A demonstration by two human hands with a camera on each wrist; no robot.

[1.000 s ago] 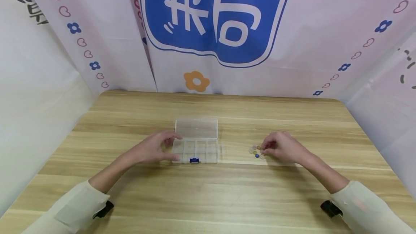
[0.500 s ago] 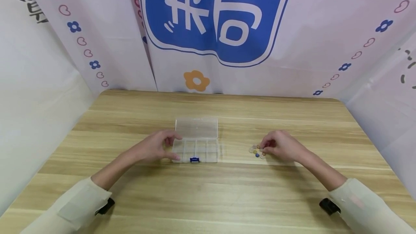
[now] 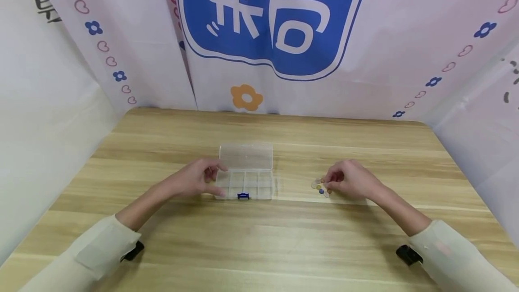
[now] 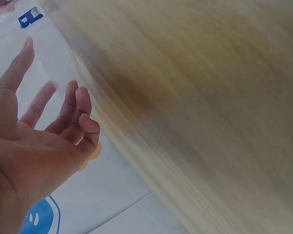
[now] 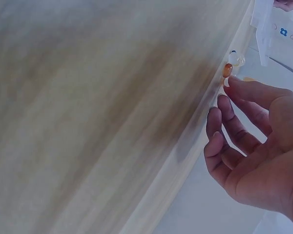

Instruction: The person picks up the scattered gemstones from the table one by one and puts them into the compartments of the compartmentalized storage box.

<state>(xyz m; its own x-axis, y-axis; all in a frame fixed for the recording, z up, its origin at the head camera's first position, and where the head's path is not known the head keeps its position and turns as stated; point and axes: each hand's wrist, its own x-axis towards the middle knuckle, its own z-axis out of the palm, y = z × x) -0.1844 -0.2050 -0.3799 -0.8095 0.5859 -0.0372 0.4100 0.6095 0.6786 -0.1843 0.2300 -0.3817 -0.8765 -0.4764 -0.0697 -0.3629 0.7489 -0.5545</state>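
Note:
In the head view a clear plastic compartment box lies on the table, its lid folded back and a blue latch on its front edge. My left hand touches the box's left end, thumb at the front corner and forefinger near the hinge, the two spread apart. To the right lies a small cluster of glassy bead-like pieces, clear, yellow, orange and blue. My right hand is at the cluster, thumb and forefinger pinching a small clear piece, mostly hidden. An orange piece sits just beyond those fingertips.
The wood-grain table reaches back to a white printed cloth with a blue emblem. White sheets hang at both sides. A black wrist device sits under the right sleeve, another under the left.
The head view has tilted a little, so everything sits slightly higher in it. Both hands stay at the box and the cluster, with hardly any visible movement.

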